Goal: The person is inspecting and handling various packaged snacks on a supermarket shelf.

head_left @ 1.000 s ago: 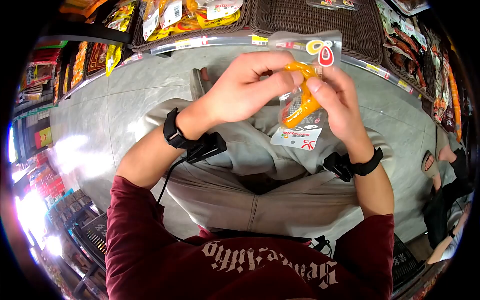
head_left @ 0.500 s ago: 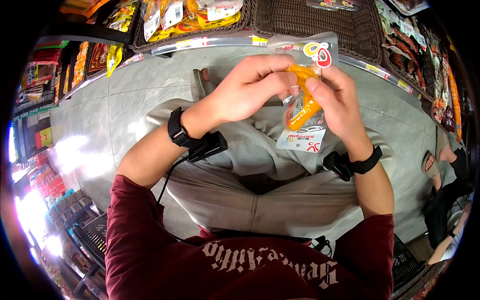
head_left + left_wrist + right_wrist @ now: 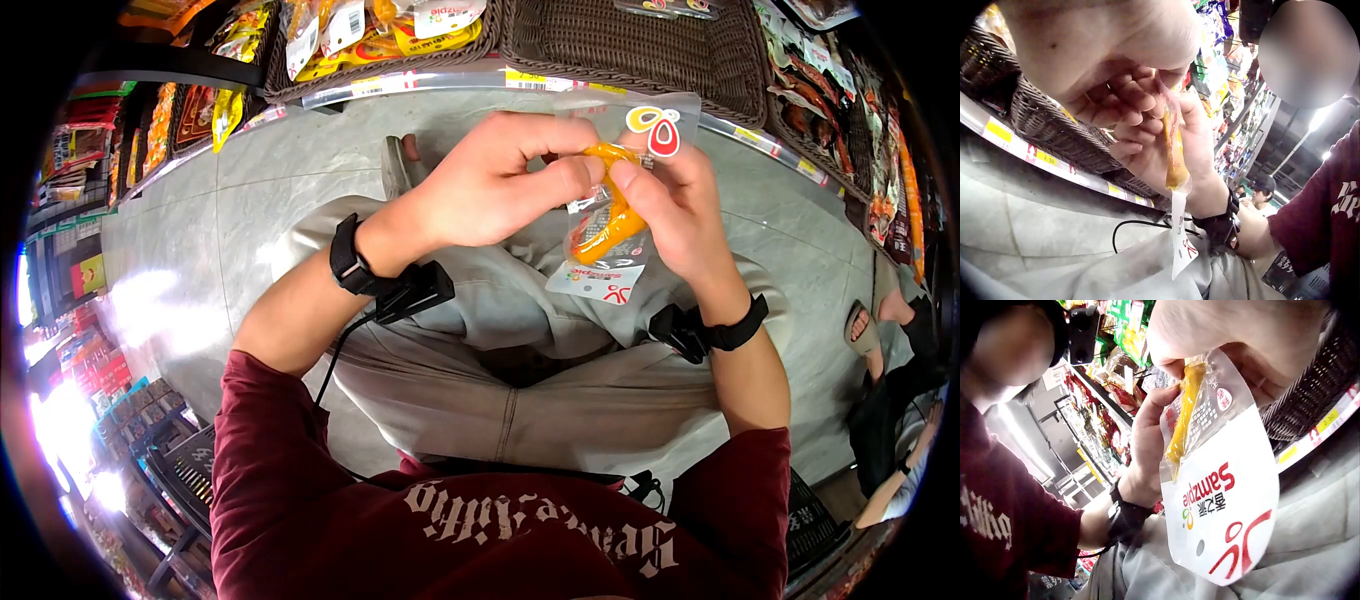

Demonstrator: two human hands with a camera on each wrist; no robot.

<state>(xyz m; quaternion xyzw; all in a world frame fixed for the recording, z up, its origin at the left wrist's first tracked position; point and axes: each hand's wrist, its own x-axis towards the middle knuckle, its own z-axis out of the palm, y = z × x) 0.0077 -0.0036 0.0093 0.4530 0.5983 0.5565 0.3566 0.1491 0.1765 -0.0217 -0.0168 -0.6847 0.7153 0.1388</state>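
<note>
Both hands hold a clear snack packet point(image 3: 610, 232) above the lap, with a glossy yellow-orange piece of food sealed inside. My left hand point(image 3: 490, 180) pinches its left side near the middle, thumb on top. From the right, my right hand point(image 3: 682, 205) grips the packet, its thumb pressed on the plastic close to the left thumb. The white label end point(image 3: 1216, 506), printed "Samzpie", points toward the body. At the far end, a red and yellow logo shows on the transparent film. In the left wrist view the packet point(image 3: 1175, 150) appears edge-on between the hands.
A brown wicker basket point(image 3: 630, 55) stands on the low shelf ahead, with another basket of yellow packets point(image 3: 400, 45) to its left. Price tags line the shelf edge point(image 3: 420, 80). More packaged goods point(image 3: 815, 90) sit at right. Another person's sandalled foot point(image 3: 858, 328) is on the floor at right.
The packet's far end has come lower and closer to the body, and the packet has shifted and tilted a little. Both hands keep their hold at nearly the same place.
</note>
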